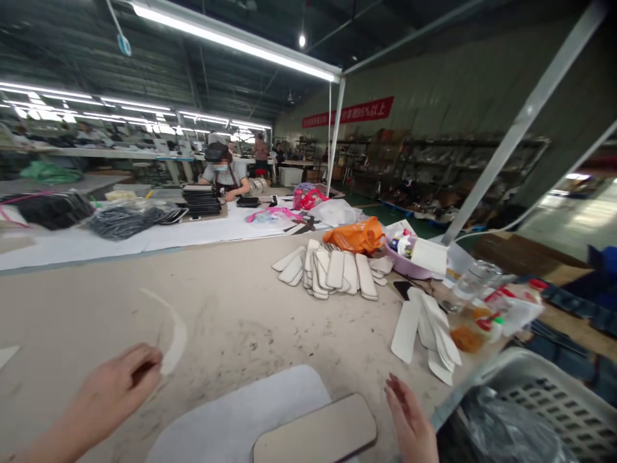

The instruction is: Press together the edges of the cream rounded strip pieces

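A pink basin [409, 267] at the far right of the workbench [231, 302] holds small bottles and a white card, with an orange bag [355, 235] just beside it. A grey plastic crate [544, 399] at the bench's near right corner holds dark crumpled plastic. A clear jar [475, 283] stands near snack packets. A curved white strip [174, 331] is pinched at its lower end by the left hand [118, 389], fingers closed together on it, the strip arching up and away over the bench. A beige rounded pad [315, 432] lies on a pale sheet [241, 415] between the 2 hands, just beside the right hand [409, 421], whose fingers are spread and hold nothing. A heap of similar pads [328, 270] sits well beyond. A co-worker [225, 177] sits at a far table.
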The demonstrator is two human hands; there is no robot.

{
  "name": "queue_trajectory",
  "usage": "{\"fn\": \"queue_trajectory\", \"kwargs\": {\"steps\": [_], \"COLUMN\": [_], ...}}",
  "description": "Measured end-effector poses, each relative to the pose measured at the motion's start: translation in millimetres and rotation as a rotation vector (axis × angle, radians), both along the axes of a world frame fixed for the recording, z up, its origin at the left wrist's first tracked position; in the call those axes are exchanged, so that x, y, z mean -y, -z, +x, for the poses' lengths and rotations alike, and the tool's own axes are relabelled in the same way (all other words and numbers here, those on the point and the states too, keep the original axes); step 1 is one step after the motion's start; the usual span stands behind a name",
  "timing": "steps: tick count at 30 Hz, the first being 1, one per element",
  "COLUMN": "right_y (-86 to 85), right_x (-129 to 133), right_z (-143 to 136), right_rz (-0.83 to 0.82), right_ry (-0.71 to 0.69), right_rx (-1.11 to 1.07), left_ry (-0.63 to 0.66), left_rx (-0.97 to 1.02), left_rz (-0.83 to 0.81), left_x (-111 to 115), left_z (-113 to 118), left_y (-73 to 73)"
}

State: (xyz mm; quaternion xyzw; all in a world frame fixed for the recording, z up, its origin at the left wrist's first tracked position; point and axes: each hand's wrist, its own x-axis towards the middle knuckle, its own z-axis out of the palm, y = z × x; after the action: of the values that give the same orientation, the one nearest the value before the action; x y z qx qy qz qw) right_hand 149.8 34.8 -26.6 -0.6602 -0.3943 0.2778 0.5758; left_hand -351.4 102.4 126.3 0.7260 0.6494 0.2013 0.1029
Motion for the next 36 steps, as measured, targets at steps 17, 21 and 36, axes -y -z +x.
{"fn": "queue_trajectory", "kwargs": {"steps": [17,21,36], "right_y": [-84.1,-76.4,-41.3], "right_x": [8.7,17.3,20.9], "right_z": [-59.2,-47.7,-14.2], "right_rz": [-0.208,-0.255,-0.536], "right_ry": [-0.469,-0.428,-0.303], "right_rx": [-0.744,-0.72,0.499], "left_ry": [0.46,0.398,0.12], "left_rx": [0.485,0.515,0.494], "left_rz": [-0.588,-0.715,-0.89], "left_x": [69.0,71.6,42.3], "left_z": [100.3,103.5,151.7], "left_y": [-11.4,9.0,76.9]}}
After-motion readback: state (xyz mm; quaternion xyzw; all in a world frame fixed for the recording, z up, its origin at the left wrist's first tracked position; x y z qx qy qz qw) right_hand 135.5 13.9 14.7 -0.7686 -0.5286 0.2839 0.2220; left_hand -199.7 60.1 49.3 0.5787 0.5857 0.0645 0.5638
